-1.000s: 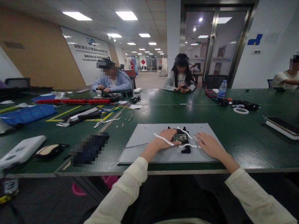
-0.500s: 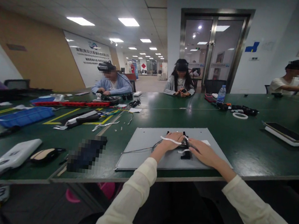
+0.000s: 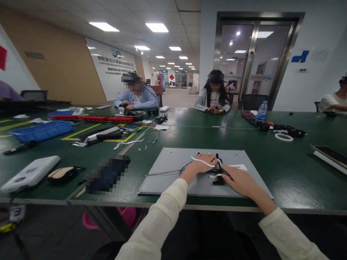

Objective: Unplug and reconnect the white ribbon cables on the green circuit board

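A grey board (image 3: 161, 182) lies on the green table in front of me, with a black part (image 3: 218, 181) on it and thin dark cables running off to the left. My left hand (image 3: 203, 163) is closed on the black part's left side, its fingertips partly hidden. Across the back of this hand runs a narrow white strip (image 3: 200, 162). From the right, my right hand (image 3: 239, 180) comes in with thumb and finger together at a short white strip end (image 3: 215, 176), beside the black part. A white paper piece (image 3: 240, 167) lies just beyond the right hand.
To the left are a dark pixelated object (image 3: 108, 175), a computer mouse (image 3: 63, 174), a white device (image 3: 31, 173) and a blue tray (image 3: 43, 131). A phone on a white box (image 3: 340, 160) lies right. Several people sit around the table.
My right fingers have moved down and nearer me, from the upper strip to the lower white strip end. My left hand stays on the black part. The whole view has shifted slightly.
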A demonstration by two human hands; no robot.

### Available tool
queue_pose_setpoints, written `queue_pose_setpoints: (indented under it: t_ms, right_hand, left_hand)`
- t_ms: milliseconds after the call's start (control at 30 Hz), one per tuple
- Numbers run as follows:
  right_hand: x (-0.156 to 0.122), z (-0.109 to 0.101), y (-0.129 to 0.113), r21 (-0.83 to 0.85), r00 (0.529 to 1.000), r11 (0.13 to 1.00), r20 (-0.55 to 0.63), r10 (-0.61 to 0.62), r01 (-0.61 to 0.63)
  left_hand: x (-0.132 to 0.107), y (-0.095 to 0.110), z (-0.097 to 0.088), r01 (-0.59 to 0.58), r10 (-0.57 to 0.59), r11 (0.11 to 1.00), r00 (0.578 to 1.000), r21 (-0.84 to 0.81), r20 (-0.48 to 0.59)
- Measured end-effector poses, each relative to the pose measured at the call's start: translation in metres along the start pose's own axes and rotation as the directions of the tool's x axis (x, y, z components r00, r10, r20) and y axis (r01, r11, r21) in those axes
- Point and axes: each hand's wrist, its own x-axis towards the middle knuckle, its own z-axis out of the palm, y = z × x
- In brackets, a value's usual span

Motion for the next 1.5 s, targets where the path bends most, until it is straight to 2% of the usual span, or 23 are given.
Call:
queue_pose_setpoints:
  t_ms: [267,500,600,667,767,833,900,1000,1133,1300,1500]
  right_hand:
    - [-0.004,-0.007,-0.003,-0.078,1.0,0.997,-0.022,0.021,-0.023]
    - [-0.01,-0.008,-0.004,-0.076,0.997,0.996,-0.063,0.043,-0.048]
    - [-0.011,-0.008,0.0,-0.012,0.994,0.999,-0.098,0.037,-0.038]
    - [-0.01,-0.009,0.004,0.065,0.989,0.997,-0.138,0.046,-0.038]
    - [-0.01,-0.013,0.008,0.202,0.976,0.977,-0.193,0.104,-0.064]
    - [-0.011,-0.016,0.007,0.256,0.97,0.964,-0.203,0.134,-0.079]
    - [-0.015,-0.016,0.0,0.26,0.976,0.963,-0.185,0.118,-0.067]
    - [-0.025,-0.011,-0.018,0.219,0.991,0.976,-0.126,0.044,-0.016]
    - [-0.04,-0.001,-0.034,0.079,0.998,0.997,-0.064,-0.011,0.016]
    - [-0.05,0.006,-0.032,-0.058,0.999,0.998,-0.051,0.004,-0.007]
    - [-0.054,0.006,-0.033,-0.125,0.999,0.992,-0.04,-0.012,0.006]
  left_hand:
    - [-0.003,0.002,-0.004,-0.032,0.031,0.999,0.999,0.036,0.013]
    - [-0.004,0.006,-0.004,0.074,-0.074,0.997,0.997,-0.01,-0.032]
    - [-0.007,0.01,-0.009,0.07,-0.072,0.997,0.994,-0.027,-0.076]
    - [-0.017,0.018,-0.013,0.032,-0.037,0.999,0.989,-0.036,-0.142]
    - [-0.045,0.039,-0.016,-0.022,0.004,0.998,0.96,-0.063,-0.28]
    - [-0.067,0.059,-0.011,-0.02,-0.016,0.995,0.938,-0.102,-0.345]
    - [-0.085,0.079,-0.003,0.016,-0.064,0.99,0.931,-0.137,-0.358]
    - [-0.098,0.099,0.014,0.094,-0.136,0.986,0.928,-0.135,-0.346]
    - [-0.097,0.108,0.026,0.155,-0.175,0.984,0.934,-0.088,-0.312]
    - [-0.099,0.111,0.025,0.206,-0.218,0.976,0.935,-0.072,-0.279]
    - [-0.097,0.115,0.023,0.238,-0.247,0.969,0.944,-0.067,-0.221]
